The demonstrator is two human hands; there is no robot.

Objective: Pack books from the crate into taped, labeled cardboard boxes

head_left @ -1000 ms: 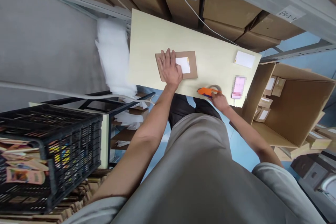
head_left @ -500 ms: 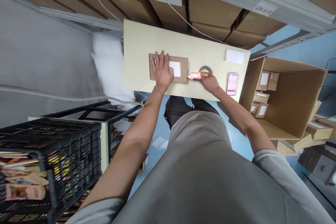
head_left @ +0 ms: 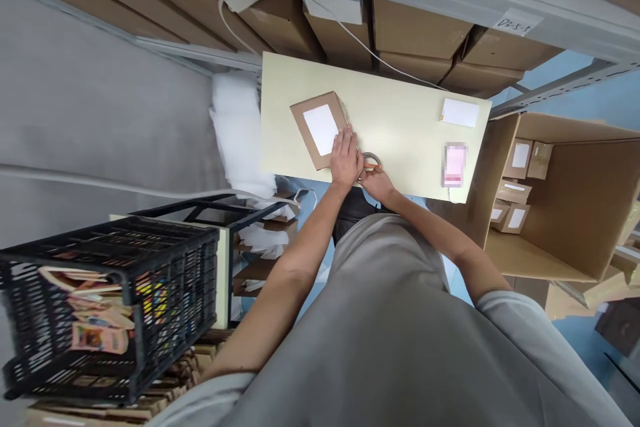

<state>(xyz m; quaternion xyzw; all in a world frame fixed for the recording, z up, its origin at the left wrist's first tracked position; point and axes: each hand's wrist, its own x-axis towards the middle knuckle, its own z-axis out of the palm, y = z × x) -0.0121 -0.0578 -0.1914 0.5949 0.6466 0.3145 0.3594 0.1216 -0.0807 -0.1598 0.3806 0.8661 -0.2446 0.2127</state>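
A brown cardboard box [head_left: 336,113] with a white label [head_left: 321,129] lies at an angle on the pale table. My left hand [head_left: 346,157] lies along its right edge near the front corner, fingers stretched out and close together. Just right of it, my right hand [head_left: 377,183] is closed on a roll of tape [head_left: 371,157] with an orange piece across it. My two hands nearly meet at the table's front edge. Where the tape comes near the box, my left hand hides it.
On the pale table [head_left: 410,153] a white box [head_left: 459,113] and a phone [head_left: 454,165] lie to the right. A large open carton [head_left: 565,200] holding small boxes stands beyond. Left are white wrapping sheets [head_left: 237,137] and a black crate [head_left: 175,280]. Shelved cartons [head_left: 420,23] line the back.
The box has turned from lying straight to lying at an angle. My left hand has moved from its top to its right edge. My right hand has brought the tape leftward, near it.
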